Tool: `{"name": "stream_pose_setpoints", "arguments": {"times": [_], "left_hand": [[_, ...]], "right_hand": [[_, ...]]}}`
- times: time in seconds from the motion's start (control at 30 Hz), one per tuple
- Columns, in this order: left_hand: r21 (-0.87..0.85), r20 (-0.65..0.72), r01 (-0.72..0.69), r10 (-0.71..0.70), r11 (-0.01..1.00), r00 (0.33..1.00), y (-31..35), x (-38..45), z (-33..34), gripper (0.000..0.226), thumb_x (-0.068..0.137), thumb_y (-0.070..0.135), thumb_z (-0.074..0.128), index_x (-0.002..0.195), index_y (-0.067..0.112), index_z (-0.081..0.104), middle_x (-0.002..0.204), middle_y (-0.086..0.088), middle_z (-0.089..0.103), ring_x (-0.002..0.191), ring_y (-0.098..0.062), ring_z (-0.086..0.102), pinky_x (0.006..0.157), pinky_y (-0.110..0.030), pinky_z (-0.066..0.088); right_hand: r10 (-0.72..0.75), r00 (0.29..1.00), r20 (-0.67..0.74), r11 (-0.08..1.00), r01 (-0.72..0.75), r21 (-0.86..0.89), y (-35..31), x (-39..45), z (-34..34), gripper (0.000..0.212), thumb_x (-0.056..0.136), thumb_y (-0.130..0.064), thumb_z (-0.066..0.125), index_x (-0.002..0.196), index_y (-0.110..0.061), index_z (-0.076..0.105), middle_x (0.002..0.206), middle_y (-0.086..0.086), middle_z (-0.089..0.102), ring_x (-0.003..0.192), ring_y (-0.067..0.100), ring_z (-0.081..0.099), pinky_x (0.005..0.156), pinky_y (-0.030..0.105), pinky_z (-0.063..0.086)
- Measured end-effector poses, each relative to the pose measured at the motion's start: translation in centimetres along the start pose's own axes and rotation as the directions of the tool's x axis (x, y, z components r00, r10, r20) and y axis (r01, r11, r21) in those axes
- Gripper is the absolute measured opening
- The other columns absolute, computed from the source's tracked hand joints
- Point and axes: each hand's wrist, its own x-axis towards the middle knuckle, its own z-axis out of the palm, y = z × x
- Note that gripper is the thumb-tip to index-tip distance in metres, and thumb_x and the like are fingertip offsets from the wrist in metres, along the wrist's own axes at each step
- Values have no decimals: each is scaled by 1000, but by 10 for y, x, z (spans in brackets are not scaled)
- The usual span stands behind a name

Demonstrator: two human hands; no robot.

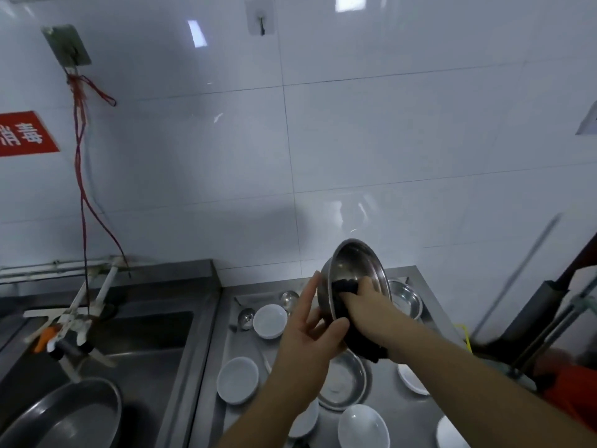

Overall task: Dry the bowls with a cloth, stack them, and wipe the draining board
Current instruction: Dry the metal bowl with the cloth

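Both bare forearms enter from the bottom edge and meet over the stainless-steel draining board. Left hand: grip clenched on the rim and outer wall of a round stainless-steel bowl, thumb on the near rim, fingers spread up behind the left side. Bowl is held in the air above the board, tipped on edge, opening facing right and toward the camera. Right hand: grip closed around a dark, nearly black cloth and pressed inside the bowl; more of the cloth hangs below the bowl's lower rim and the wrist.

On the board beneath: a shallow round steel dish directly under the hands, a second steel bowl at the back right, and small white bowls lying apart from one another — one at the back, one at the left, one at the front, others partly cut off at the right and bottom. Two steel ladles lie near the back edge.

Left of the board: a steel sink with a faucet over it and a large grey round basin at the near corner. White tiled wall behind, with a red sign at the left.
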Motion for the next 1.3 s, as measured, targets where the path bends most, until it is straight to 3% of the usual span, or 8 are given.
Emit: {"name": "stream_pose_setpoints", "arguments": {"times": [0.13, 0.27, 0.4, 0.63, 0.8, 1.03, 1.17, 1.3], "left_hand": [[-36, 36, 94, -93, 995, 995, 2, 7, 7, 68, 97, 19, 68, 147, 61, 47, 133, -4, 73, 125, -23, 70, 94, -47, 63], [-67, 48, 164, -161, 984, 986, -1, 11, 16, 64, 95, 26, 70, 144, 62, 50, 126, -9, 76, 122, -27, 72, 91, -44, 63], [-101, 30, 162, -160, 982, 987, -1, 14, 28, 63, 88, 30, 76, 138, 61, 54, 126, -14, 76, 120, -34, 72, 93, -54, 62], [-177, -76, 99, -114, 979, 991, -5, 16, 49, 51, 102, 13, 65, 134, 52, 54, 119, -14, 78, 113, -40, 74, 84, -52, 65], [-119, -126, 15, -31, 993, 992, 3, 25, 52, 55, 98, 19, 68, 129, 63, 57, 120, -9, 78, 117, -31, 74, 87, -52, 64], [-61, -31, 28, -30, 998, 999, 5, 33, 54, 71, 100, 16, 68, 144, 67, 43, 129, -8, 74, 124, -27, 70, 96, -54, 61], [-81, 48, 121, -117, 989, 992, -3, 29, 61, 70, 97, 27, 71, 142, 72, 43, 136, -4, 72, 129, -26, 67, 101, -54, 59], [-170, 78, 214, -203, 962, 976, -12, 27, 74, 55, 100, 24, 65, 135, 65, 56, 134, 0, 74, 127, -34, 68, 100, -60, 58]], "right_hand": [[-94, 968, 234, 881, -29, 472, 7, -13, -11, 27, 95, -30, 56, 120, -34, 67, 104, 17, 77, 89, 28, 77, 77, 44, 65], [-201, 971, 130, 865, 114, 488, 14, -12, -18, 27, 101, -30, 55, 120, -42, 69, 103, 5, 77, 93, 27, 77, 82, 43, 64], [-353, 933, -76, 913, 361, 192, 17, 3, -26, 32, 108, -33, 52, 119, -63, 55, 104, -33, 68, 99, -11, 64, 87, 21, 48], [-703, 710, -30, 530, 496, -688, 13, 40, -59, 39, 108, -31, 48, 146, -23, 44, 136, -1, 56, 118, 20, 57, 97, 34, 50], [-527, 850, 0, 456, 282, -844, 5, 44, -74, 28, 102, -22, 46, 129, -27, 41, 127, 5, 52, 102, 28, 54, 73, 39, 44], [-225, 970, 92, 961, 237, -144, 25, 14, -75, 18, 97, -32, 54, 114, -37, 60, 96, -1, 73, 84, 15, 71, 74, 34, 57], [-233, 942, 241, 876, 96, 473, 40, -3, -74, 37, 91, -24, 53, 121, -35, 73, 110, 15, 76, 93, 29, 75, 78, 38, 63], [-362, 932, -3, 873, 341, 349, 45, 2, -75, 46, 92, -24, 52, 129, -49, 63, 105, -6, 76, 90, 12, 73, 73, 25, 58]]}}
